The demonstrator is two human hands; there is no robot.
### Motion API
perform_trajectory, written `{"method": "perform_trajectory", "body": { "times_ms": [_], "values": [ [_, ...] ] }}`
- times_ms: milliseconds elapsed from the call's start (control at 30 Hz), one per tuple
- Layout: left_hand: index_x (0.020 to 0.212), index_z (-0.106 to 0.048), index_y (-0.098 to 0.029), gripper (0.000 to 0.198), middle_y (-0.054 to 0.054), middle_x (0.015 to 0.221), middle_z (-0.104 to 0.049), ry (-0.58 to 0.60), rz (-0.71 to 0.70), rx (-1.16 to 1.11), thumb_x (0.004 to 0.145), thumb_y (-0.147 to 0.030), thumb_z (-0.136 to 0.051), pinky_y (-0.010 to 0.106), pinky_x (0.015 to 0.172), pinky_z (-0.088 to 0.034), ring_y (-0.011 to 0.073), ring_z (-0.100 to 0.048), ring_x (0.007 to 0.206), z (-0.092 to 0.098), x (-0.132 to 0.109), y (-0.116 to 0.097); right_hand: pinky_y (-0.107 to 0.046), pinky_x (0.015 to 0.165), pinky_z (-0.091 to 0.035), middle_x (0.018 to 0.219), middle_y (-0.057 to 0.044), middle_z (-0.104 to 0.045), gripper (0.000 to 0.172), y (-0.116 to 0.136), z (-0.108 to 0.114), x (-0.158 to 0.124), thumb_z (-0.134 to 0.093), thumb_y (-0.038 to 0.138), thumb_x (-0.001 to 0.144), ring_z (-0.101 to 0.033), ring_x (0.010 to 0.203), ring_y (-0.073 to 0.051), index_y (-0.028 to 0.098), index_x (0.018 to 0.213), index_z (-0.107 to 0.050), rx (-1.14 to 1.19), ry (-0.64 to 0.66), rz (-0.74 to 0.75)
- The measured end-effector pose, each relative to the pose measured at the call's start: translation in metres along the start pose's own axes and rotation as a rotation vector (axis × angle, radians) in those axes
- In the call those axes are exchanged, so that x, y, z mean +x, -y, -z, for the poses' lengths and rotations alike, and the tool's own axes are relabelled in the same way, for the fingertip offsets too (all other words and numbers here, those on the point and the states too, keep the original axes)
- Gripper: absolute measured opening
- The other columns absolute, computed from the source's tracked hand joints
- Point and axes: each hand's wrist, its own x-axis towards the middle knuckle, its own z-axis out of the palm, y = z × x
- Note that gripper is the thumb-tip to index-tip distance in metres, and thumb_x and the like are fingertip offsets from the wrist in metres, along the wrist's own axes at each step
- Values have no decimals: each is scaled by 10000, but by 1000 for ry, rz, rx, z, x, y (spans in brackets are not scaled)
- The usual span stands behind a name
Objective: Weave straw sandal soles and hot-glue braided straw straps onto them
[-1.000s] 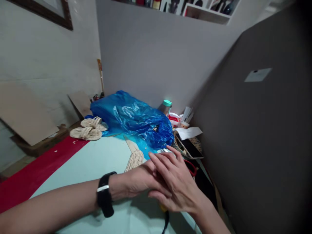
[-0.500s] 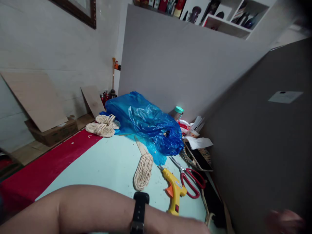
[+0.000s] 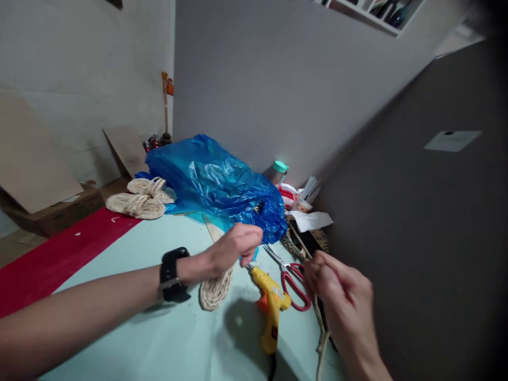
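Observation:
My left hand (image 3: 240,244), with a black watch on its wrist, is closed above the nozzle of a yellow glue gun (image 3: 272,304); anything between its fingers is hidden. Over at the right, my right hand (image 3: 343,299) makes a fist around a thin straw-coloured cord (image 3: 300,239), which sticks out above the fingers. More pale cord hangs or lies below that fist. Partly covered by my left hand, a flat coiled braided sole (image 3: 215,291) lies on the table. Scissors with red handles (image 3: 294,288) rest between the glue gun and my right hand.
A blue plastic bag (image 3: 222,180) fills the back of the table (image 3: 159,338). Two woven slippers (image 3: 138,200) sit at the back left, by a red strip (image 3: 71,246). A green-lidded jar (image 3: 280,168) and a white paper (image 3: 311,219) stand near the grey wall.
My left forearm has drawn back from across the front, bringing the hand over the glue gun. My right hand has come in from the far right. The view has shifted slightly.

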Motion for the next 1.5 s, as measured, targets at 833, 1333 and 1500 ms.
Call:
{"method": "perform_trajectory", "body": {
  "times_ms": [833,1333,1500],
  "values": [
    [620,-596,-147,363,-64,497,-436,-47,186,-131,864,-386,-721,176,417,-263,43,-314,430,-4,11,8,-325,698,-553,903,-66,-726,180,-27,-44,19,-598,68,978,-673,802,-179,189,1007,-727,71,-52,227],
    [634,-557,-179,375,-107,422,-328,135,389,-223,827,-447,-735,204,422,-253,51,-225,383,1,9,21,-292,594,-364,737,14,-475,215,-32,-52,11,-484,119,951,-468,660,-149,230,771,-444,-13,16,207],
    [653,-608,-172,359,-82,426,-398,179,355,-146,856,-450,-708,219,449,-303,76,-330,400,1,9,19,-259,596,-426,738,15,-560,179,-27,-44,11,-531,149,945,-536,662,-133,218,781,-522,118,18,49]
  ]
}}
